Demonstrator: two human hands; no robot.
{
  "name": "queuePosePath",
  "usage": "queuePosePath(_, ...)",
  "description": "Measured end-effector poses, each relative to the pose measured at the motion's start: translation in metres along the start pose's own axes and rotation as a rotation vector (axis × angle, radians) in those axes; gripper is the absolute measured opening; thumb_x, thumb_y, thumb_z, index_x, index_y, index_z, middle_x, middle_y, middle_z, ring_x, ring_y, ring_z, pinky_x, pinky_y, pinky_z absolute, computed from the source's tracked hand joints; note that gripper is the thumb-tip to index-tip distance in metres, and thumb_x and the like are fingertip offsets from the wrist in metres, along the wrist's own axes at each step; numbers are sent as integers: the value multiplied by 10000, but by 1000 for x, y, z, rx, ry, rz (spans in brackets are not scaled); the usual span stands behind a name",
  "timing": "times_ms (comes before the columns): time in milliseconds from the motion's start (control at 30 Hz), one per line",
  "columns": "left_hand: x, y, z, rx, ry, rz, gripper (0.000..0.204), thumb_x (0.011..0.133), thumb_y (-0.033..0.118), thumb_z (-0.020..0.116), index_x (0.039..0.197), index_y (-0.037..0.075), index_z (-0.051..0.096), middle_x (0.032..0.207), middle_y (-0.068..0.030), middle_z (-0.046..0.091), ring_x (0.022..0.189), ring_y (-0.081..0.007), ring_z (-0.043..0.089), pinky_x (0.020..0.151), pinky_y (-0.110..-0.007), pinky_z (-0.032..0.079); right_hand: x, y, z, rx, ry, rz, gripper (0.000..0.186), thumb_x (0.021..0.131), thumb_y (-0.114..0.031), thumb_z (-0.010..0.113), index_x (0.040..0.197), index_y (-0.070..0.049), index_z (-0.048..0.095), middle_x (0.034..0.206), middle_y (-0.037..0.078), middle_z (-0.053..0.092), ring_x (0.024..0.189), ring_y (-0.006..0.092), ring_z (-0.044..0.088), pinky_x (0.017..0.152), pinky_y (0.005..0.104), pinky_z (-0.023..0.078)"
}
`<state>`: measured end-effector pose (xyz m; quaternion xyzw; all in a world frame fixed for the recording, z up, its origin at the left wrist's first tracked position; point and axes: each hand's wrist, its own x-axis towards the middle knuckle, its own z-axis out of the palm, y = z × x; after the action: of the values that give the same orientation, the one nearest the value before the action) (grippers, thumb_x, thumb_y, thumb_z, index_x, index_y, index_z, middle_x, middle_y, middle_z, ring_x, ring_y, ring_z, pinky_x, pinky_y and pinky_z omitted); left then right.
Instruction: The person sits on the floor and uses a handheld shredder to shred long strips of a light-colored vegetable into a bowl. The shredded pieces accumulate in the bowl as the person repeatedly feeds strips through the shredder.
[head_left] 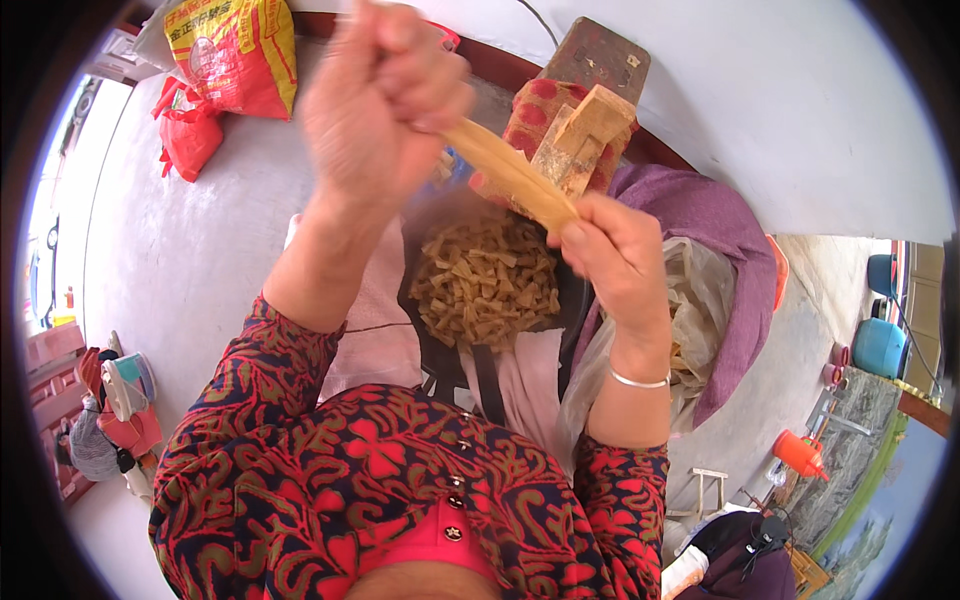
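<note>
The left hand (385,110) is up high and looks blurry. Its grip is closed tight on the top end of a long, flat, yellow-brown strip (512,178). The right hand (615,250) is lower down, with its grip pinched on the other end, thumb and fingers together. So the strip slants between the two hands, up above a dark bowl (574,292). Lots of small brown pieces (485,280) lie in a heap in the bowl. Behind the strip, a wooden block (590,125) sits on a red spotted cloth (530,112) on a narrow wooden desk (605,55). A clear plastic bag (697,275) is near the right hand, with purple cloth (735,235) around it.
</note>
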<state>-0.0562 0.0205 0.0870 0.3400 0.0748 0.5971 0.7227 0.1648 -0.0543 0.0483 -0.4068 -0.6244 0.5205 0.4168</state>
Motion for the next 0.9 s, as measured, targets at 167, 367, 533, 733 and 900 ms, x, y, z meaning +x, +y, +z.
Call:
queuePosePath(167, -21, -39, -5, 1088, -174, 602, 471, 1008, 395, 333, 883, 23, 594, 836, -86, 583, 592, -143, 499, 568, -257, 420, -3, 8, 26, 1134, -37, -15, 225, 909, -154, 575, 1043, 27, 586, 660, 8, 551, 545, 76, 498, 486, 228, 376)
queuePosePath(367, -37, -87, -6, 1110, -323, 145, 368, 947, 194, 391, 1159, -19, 603, 1295, -185, 522, 1081, -245, 564, 912, -344, 446, 7, 23, 39, -318, 416, -302, 130, 907, -108, 582, 1002, -22, 600, 752, 139, 600, 631, 237, 612, 597, 308, 480)
queuePosePath(533, -25, -79, -8, 910, -69, -338, 329, 728, -71, 445, 1002, -7, 615, 1301, -161, 475, 965, -190, 557, 832, -286, 443, 3, 43, 24, 110, 382, -14, 207, 966, -205, 526, 899, -24, 602, 659, -2, 529, 537, 56, 468, 489, 212, 391)
queuePosePath(733, -20, -85, -13, 1327, -404, 441, 181, 654, -60, 472, 816, -3, 528, 1085, -176, 548, 840, -255, 564, 713, -311, 460, 2, 38, 3, 984, 33, 502, 225, 926, -259, 481, 849, -62, 558, 560, -58, 354, 432, 44, 289, 401, 196, 243)
queuePosePath(900, -27, -82, -16, 1356, -350, 182, 164, 693, -57, 439, 807, 8, 539, 739, -120, 581, 604, -217, 540, 572, -296, 446, 3, 39, -9, 583, -26, 407, 179, 823, -187, 655, 890, -38, 580, 650, -46, 511, 505, 18, 394, 444, 177, 275)
